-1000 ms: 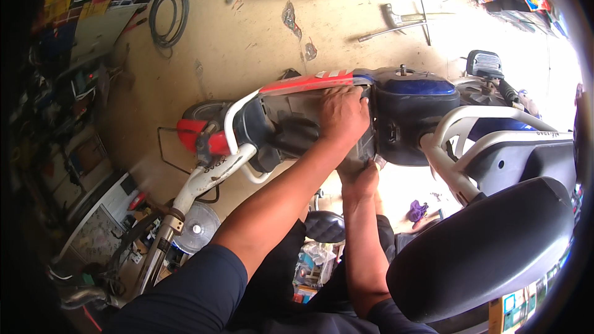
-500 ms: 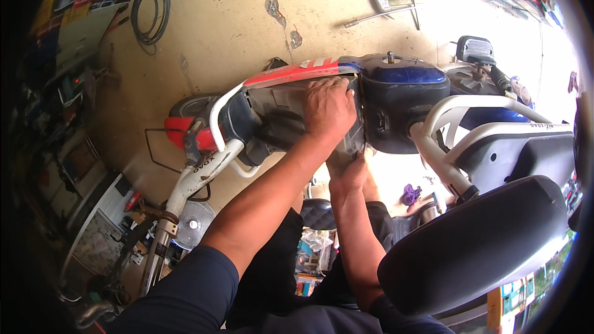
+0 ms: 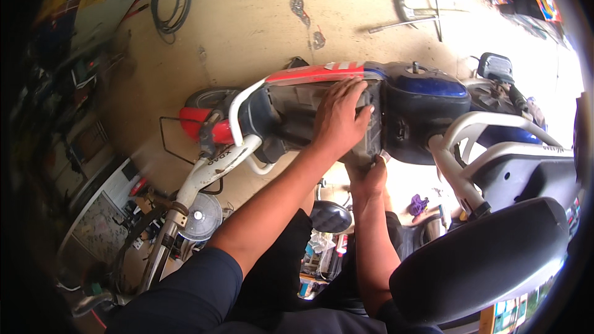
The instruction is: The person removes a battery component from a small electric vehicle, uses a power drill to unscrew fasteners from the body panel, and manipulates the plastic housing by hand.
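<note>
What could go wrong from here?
1. Pinch: the left hand and right hand are both at the dark panel, close beside the blue-and-black body; fingers could get caught if it shifts.
2. Slip: the right hand is only at the panel's near corner, so control there might be poor.
3. Trip: the hammer lies loose on the floor.

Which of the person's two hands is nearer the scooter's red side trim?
The left hand: it reaches up beside the red side trim, while the right hand is lower in the picture, at the near end of the dark panel.
</note>
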A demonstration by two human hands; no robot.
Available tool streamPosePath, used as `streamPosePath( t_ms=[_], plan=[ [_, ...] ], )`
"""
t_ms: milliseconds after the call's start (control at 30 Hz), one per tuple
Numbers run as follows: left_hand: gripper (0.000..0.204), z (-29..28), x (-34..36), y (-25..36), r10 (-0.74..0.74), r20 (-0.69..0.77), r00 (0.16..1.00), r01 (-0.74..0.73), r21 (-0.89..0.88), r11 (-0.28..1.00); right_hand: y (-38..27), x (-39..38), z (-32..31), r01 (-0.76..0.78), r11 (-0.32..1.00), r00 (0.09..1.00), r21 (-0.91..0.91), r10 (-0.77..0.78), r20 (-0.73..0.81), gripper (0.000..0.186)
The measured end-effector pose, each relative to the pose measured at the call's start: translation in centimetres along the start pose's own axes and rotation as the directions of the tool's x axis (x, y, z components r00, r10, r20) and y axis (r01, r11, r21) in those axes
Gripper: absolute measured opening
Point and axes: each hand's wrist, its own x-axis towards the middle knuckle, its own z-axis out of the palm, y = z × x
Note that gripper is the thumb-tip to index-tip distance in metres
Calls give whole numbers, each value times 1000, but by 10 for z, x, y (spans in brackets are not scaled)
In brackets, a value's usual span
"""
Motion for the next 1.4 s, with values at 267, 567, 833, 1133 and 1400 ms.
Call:
streamPosePath(
  t_ms=[267,567,833,1133,1400],
  plan=[
    [54,-58,-67,-21,-134,328,935,48,258,965,-8,-9,10,-16,992,1000,-124,15,-8,54],
    [53,-49,-67,-28,-444,374,814,316,356,879,-6,-7,-1,22,965,998,-262,-37,-54,50],
    [67,-46,-56,-32,-484,536,691,274,425,863,2,29,-41,108,948,988,-299,-136,-74,46],
    [73,-45,-32,-32,-588,632,506,333,486,808,14,4,-1,167,946,980,-277,-191,-61,51],
    [67,-49,-69,-31,-360,517,777,206,331,921,24,29,-79,174,751,920,-636,-355,-167,48]
  ],
)
